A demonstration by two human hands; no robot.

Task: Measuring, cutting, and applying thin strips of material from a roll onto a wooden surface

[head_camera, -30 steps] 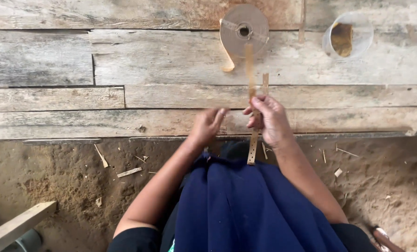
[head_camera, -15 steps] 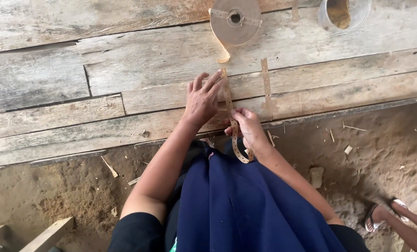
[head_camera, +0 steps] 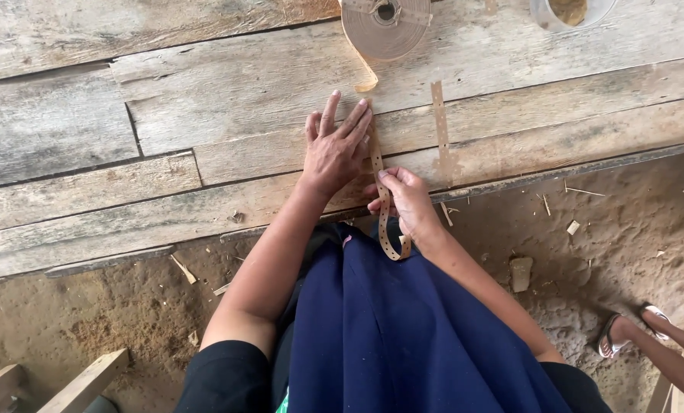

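Note:
A tan perforated strip (head_camera: 378,164) runs from a large roll (head_camera: 385,27) at the top of the weathered plank platform (head_camera: 204,92) down toward me. My left hand (head_camera: 336,145) lies flat on the planks, fingers spread, pressing beside the strip's upper part. My right hand (head_camera: 407,200) pinches the strip lower down, and its free end loops under that hand over my dark blue skirt (head_camera: 403,329). A second short perforated strip (head_camera: 439,122) lies flat on the planks to the right.
A clear round container (head_camera: 571,11) sits at the top right edge. Sandy ground with wood chips lies below the platform. Another person's sandalled feet (head_camera: 632,329) stand at lower right. Wooden pieces (head_camera: 66,382) rest at bottom left.
My left hand has slid up onto the planks and flattened beside the strip. My right hand dropped lower, still on the strip, whose end now curls under it. The view shifted down.

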